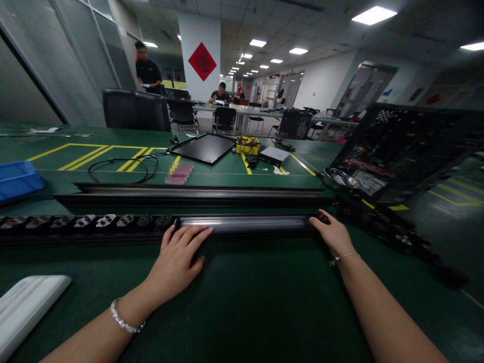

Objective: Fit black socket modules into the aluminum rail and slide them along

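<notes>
A long black metal channel (242,224) lies across the table in front of me. Its left part holds a row of black socket modules (126,221) with metal contacts showing. My left hand (181,259) rests with fingers spread over the channel's near edge, by the last module in the row. At the channel's right end, my right hand (335,234) has its fingers closed on a small black piece (323,218), mostly hidden by them. Behind it lies a second black channel (200,194), parallel to the first. A chain of dark modules (404,239) trails off to the right.
At the right stands an opened black case (408,156) beside a round metal dish (340,179). A blue bin (18,179) and a white device (30,307) are at the left. Farther back are a black panel (206,147), a yellow box (247,145) and a cable (147,169).
</notes>
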`<state>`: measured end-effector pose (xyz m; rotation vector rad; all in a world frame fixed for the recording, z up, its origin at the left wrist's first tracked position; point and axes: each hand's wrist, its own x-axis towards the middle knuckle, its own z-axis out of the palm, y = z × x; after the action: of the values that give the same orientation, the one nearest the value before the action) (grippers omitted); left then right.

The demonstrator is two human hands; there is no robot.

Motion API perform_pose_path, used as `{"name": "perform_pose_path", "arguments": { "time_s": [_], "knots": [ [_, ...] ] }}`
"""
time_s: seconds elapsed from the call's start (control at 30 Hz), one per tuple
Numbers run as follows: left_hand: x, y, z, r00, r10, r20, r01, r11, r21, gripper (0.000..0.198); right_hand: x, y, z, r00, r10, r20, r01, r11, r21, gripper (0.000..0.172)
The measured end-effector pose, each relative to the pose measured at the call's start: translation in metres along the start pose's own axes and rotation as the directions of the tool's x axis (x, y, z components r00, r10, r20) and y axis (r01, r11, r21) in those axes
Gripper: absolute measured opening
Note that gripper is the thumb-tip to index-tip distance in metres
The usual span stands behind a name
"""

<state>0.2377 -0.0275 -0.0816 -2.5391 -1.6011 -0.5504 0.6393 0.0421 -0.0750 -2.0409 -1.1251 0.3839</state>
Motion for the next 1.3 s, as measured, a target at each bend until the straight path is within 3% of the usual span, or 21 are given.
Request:
{"name": "perform_pose_path", "arguments": {
  "time_s": [0.7, 1.3],
  "knots": [
    [0.000, -0.001, 0.001, 1.000, 0.007, -0.018, -0.007, 1.000, -0.014, 0.063, -0.003, -0.007, -0.002, 1.000, 0.016, 0.004, -0.016, 1.000, -0.026, 0.058],
    [0.000, 0.001, 0.000, 1.000, -0.005, 0.003, 0.005, 0.999, -0.043, 0.062, 0.009, 0.010, 0.005, 0.998, -0.004, -0.056, 0.004, 1.000, -0.002, 0.057]
  ]
}}
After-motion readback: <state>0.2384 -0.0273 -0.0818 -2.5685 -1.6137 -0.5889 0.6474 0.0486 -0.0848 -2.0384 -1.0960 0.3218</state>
